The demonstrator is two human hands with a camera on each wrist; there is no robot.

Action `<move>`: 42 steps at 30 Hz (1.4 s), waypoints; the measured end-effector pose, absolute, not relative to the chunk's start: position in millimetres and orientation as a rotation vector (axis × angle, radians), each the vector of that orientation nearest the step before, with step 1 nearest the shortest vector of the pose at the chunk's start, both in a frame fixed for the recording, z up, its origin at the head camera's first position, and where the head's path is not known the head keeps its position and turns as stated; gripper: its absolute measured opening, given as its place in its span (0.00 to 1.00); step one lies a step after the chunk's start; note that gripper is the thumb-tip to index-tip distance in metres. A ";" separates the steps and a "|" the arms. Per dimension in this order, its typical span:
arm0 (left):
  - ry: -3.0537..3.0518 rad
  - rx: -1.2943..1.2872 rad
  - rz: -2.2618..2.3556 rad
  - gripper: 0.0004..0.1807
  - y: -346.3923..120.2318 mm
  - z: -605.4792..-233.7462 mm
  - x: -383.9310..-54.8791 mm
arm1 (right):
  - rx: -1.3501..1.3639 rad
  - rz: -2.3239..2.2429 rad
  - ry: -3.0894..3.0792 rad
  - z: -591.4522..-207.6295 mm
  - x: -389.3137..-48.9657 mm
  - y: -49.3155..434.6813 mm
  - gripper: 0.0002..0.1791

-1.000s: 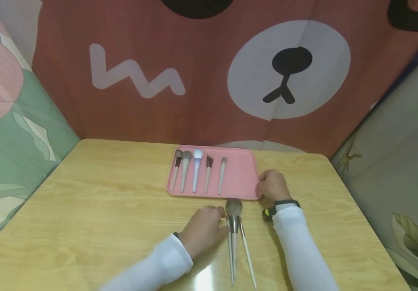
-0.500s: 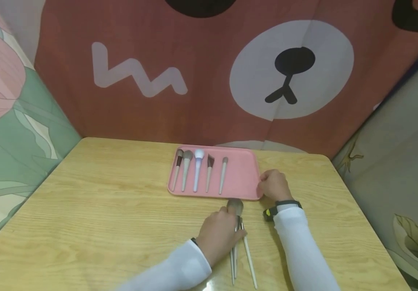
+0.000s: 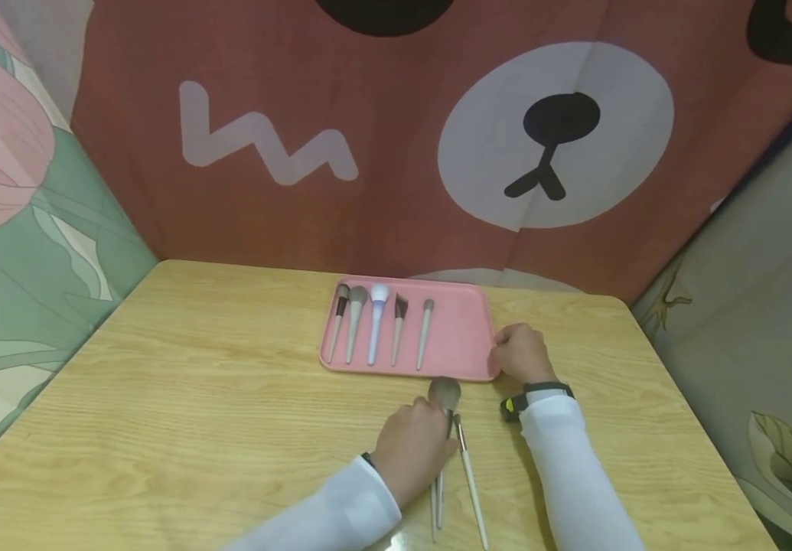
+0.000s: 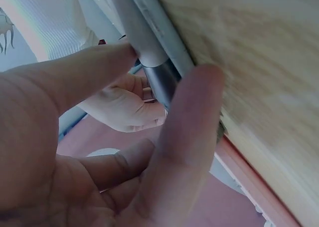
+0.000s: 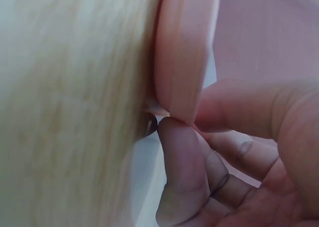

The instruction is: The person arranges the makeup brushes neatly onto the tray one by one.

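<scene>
Left hand (image 3: 412, 451): thumb and forefinger are closing narrowly on a large makeup brush with a fluffy grey-brown head (image 3: 444, 392), dark metallic collar and pale tapering handle. The brush is lying on the pale wood-grain table (image 3: 230, 383), its bristles pointing at the near edge of the tray; cannot tell whether they are touching it. A second slender pale handle (image 3: 435, 516) is running alongside, its upper end hiding under the hand; cannot tell whether the fingers are gripping it too. A thin white-handled brush (image 3: 473, 490) is lying just to the right, free of both hands.

Right hand (image 3: 523, 352): thumb and forefinger are pinching the rim of the shallow pink rounded rectangular tray (image 3: 464, 329) at its right end, near corner.

In the tray, five brushes are lying in a row from the left: dark-collared (image 3: 337, 317), round grey-headed (image 3: 354, 325), white-and-lilac (image 3: 376, 325), slant-headed dark-bristled (image 3: 399, 329), small slim grey-tipped (image 3: 425, 333).

Behind, a reddish-brown cartoon-bear cloth (image 3: 396, 229) is hanging.
</scene>
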State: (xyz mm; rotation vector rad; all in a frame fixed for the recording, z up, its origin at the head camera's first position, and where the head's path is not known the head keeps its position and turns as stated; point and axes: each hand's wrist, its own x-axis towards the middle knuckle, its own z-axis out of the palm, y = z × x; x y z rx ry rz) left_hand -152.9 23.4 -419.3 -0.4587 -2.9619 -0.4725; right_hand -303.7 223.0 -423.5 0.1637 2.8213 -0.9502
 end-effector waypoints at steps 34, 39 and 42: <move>-3.092 -0.468 -0.572 0.06 -23.9 -409.8 -169.8 | 0.143 -0.938 2.831 -425.7 -305.6 222.5 0.17; -3.152 -0.474 -0.552 0.04 -23.7 -407.8 -169.9 | 0.134 -0.944 2.842 -426.2 -305.4 223.4 0.18; -3.166 -0.472 -0.553 0.04 -23.6 -410.3 -170.9 | 0.146 -0.944 2.833 -426.3 -304.8 223.9 0.20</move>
